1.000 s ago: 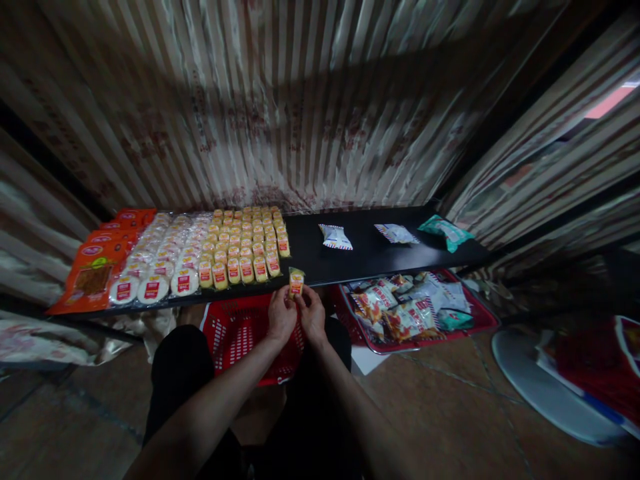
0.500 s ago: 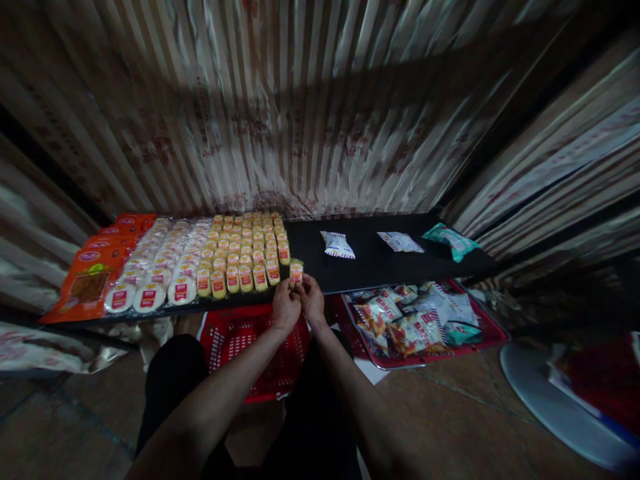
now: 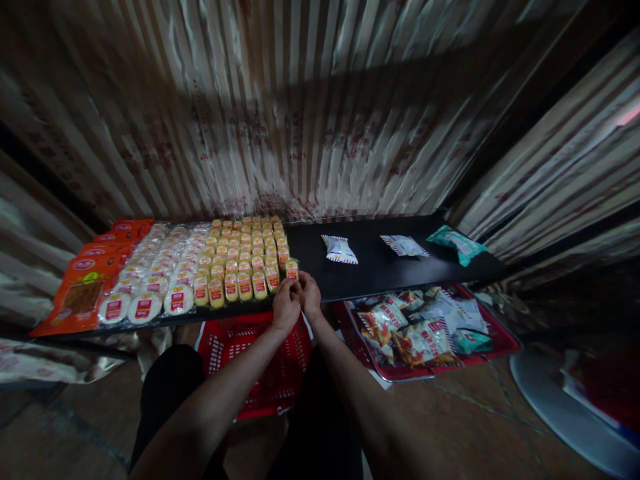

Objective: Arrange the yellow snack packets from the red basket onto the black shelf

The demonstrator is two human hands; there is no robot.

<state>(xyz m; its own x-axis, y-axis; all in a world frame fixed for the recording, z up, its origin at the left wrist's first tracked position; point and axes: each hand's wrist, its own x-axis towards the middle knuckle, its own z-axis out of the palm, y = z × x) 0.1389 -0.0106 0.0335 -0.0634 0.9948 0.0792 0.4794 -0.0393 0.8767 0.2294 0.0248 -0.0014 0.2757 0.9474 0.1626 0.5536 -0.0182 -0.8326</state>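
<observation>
Both my hands meet at the front edge of a black shelf. Between their fingertips is a small yellow wrapped cake with a red and white label, standing upright. My left hand is closed on its lower left side, my right hand on its lower right. The cake is at the front right corner of tight rows of matching yellow cakes. Left of these are rows of round white wrapped cakes, then overlapping orange packets at the far left.
Two white packets, one nearer and one farther right, and a teal packet lie on the shelf. Below are a red basket and a red tray of snack bags. A grey stool stands right; a striped curtain hangs behind.
The held cake has shifted slightly left, closer to the end of the yellow rows. Both hands still grip it. The view has moved a little.
</observation>
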